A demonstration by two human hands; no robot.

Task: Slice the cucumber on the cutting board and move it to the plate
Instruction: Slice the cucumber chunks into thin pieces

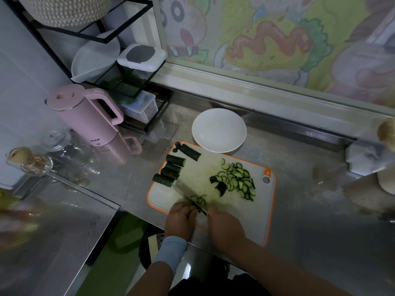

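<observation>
Lying at the centre of the frame, the board (245,223) is loaded with cucumber chunks (173,167) at its upper left and slices (237,180) at its right; the plate (219,130) is set just above it; the knife (199,208) is gripped by the right hand (226,228); the left hand (180,220) is curled beside the blade; whether anything is held under it cannot be told.

you wear a pale blue-grey fabric band (170,249) round the wrist of your left hand (180,220); your right hand (226,229) and forearm are bare, dark clothing (192,285) below.
</observation>
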